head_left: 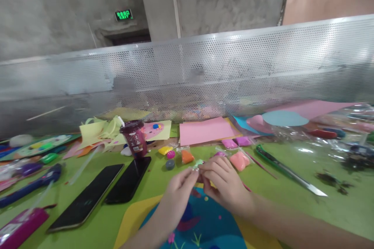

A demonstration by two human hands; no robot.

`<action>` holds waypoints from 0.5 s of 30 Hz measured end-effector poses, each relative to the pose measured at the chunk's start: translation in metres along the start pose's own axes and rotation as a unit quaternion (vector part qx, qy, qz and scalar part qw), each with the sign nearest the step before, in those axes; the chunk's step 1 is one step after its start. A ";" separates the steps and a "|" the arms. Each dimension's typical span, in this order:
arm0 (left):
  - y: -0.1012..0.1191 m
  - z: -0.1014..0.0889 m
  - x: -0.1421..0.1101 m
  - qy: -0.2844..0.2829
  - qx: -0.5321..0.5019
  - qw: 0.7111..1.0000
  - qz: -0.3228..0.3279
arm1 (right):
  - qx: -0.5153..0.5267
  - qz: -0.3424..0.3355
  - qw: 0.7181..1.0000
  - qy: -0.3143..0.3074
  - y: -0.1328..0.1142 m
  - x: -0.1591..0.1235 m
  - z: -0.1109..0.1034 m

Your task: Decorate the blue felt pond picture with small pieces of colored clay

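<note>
My left hand (181, 188) and my right hand (223, 181) meet above a picture on blue paper (219, 225) with a yellow backing. Between their fingertips shows a small pale green lump of clay (198, 163), pinched from both sides; part of it is hidden by the fingers. Coloured shapes, including pink dots and green blades, decorate the blue paper, which my forearms partly cover. Just beyond the fingers lie an orange clay packet (187, 156), a coral clay packet (239, 160), a grey ball (170, 164) and a pink ball (170, 154).
Two black phones (87, 196) and a dark cup with a straw (134, 140) stand left. A green cutter with its blade out (289, 169) lies right. Pink paper (204, 131) rests before a perforated metal panel (181, 81). A purple-pink box (22, 225) is front left.
</note>
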State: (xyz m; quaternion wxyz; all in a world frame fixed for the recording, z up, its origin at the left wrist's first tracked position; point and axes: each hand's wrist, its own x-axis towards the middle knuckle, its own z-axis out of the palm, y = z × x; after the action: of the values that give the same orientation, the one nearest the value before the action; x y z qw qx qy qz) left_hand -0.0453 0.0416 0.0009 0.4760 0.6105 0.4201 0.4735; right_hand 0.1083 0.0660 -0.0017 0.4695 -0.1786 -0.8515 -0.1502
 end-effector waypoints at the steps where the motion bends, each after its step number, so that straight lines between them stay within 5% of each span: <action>1: -0.001 0.000 0.001 -0.003 -0.018 1.000 -0.015 | -0.005 -0.003 1.000 -0.005 0.000 -0.001 0.000; 5: -0.001 -0.005 0.002 0.003 -0.091 0.989 -0.117 | -0.027 -0.023 0.999 -0.037 -0.001 -0.005 -0.001; 8: -0.002 -0.010 0.003 0.068 -0.100 0.983 -0.141 | -0.042 -0.010 0.998 -0.047 0.001 -0.007 0.003; 15: -0.004 -0.024 0.004 0.096 0.109 0.981 -0.132 | -0.040 0.023 0.999 -0.028 0.004 -0.008 0.012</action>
State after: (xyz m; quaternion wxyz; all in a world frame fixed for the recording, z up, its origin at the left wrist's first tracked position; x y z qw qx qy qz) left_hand -0.0678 0.0508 -0.0001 0.4225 0.5498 0.5894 0.4144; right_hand 0.1052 0.0732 -0.0147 0.4414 -0.2211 -0.8532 -0.1685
